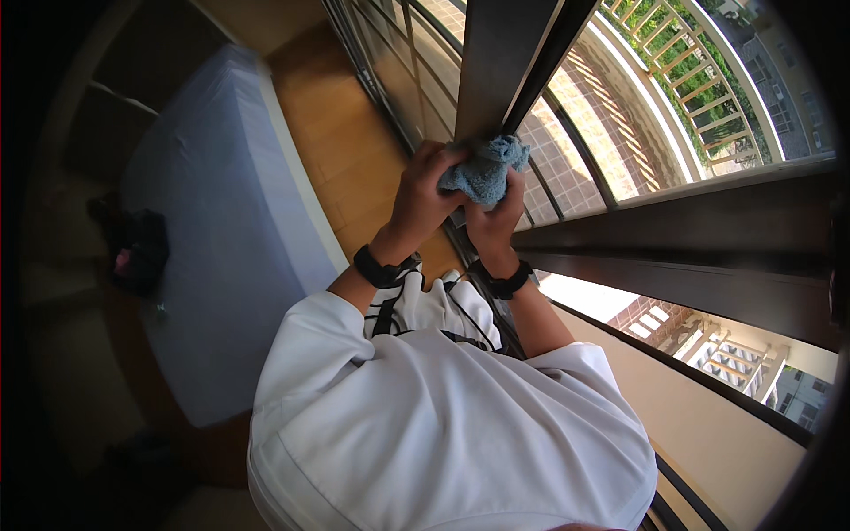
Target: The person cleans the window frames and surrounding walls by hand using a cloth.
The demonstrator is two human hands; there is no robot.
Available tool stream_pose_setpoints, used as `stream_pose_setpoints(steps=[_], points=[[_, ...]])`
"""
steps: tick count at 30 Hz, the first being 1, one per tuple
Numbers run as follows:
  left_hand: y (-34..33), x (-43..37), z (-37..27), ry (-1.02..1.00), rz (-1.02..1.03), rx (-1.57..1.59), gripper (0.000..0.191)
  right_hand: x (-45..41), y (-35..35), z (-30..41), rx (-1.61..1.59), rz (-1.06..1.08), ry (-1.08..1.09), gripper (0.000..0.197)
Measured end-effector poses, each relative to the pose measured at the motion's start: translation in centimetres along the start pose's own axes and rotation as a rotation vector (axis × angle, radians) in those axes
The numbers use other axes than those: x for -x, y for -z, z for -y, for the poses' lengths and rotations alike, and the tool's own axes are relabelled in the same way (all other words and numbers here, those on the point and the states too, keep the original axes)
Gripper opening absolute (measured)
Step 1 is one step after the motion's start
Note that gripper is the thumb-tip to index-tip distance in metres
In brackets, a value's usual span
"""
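A bunched blue-grey cloth (483,174) is held between my two hands, at the dark frame of a glass door or window (498,73). My left hand (428,179) grips the cloth's left side, with the thumb and fingers curled onto it. On the right side my right hand (497,207) holds it from below, fingers along its edge. The far side of the cloth lies close to the frame; whether it touches there I cannot tell. Black bands circle both wrists.
To the left stands a bed or mattress with a pale blue sheet (226,219), a dark bundle (139,252) at its far edge. Wooden floor (325,152) runs between it and the barred glass panels. A dark horizontal rail (677,245) crosses at right, with a balcony railing (714,99) outside.
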State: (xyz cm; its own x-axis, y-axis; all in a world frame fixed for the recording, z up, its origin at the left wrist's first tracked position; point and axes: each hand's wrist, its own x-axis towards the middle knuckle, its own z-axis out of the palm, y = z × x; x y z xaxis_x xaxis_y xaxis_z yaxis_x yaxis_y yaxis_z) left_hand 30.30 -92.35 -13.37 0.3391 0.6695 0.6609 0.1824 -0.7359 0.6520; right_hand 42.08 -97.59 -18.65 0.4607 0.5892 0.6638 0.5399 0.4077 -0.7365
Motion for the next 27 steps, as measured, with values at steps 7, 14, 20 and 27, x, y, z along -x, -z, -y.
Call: stream_pose_setpoints(steps=[7, 14, 20, 27], points=[[-1.1, 2.6, 2.4, 0.141, 0.122, -0.04, 0.05, 2.6, 0.3, -1.5, -0.005, 0.095, -0.315, 0.05], [1.1, -1.5, -1.8, 0.009, 0.0, 0.026, 0.053, -1.6, 0.4, 2.7, -0.14, 0.004, -0.156, 0.056], [2.8, -5.8, -3.7, -0.159, -0.07, 0.087, 0.058, -4.8, 0.2, 5.1, -0.068, -0.043, 0.125, 0.056], [3.4, -7.7, 0.9, -0.294, 0.178, 0.251, 0.064, -1.8, -1.1, 5.6, 0.226, 0.065, 0.112, 0.069]])
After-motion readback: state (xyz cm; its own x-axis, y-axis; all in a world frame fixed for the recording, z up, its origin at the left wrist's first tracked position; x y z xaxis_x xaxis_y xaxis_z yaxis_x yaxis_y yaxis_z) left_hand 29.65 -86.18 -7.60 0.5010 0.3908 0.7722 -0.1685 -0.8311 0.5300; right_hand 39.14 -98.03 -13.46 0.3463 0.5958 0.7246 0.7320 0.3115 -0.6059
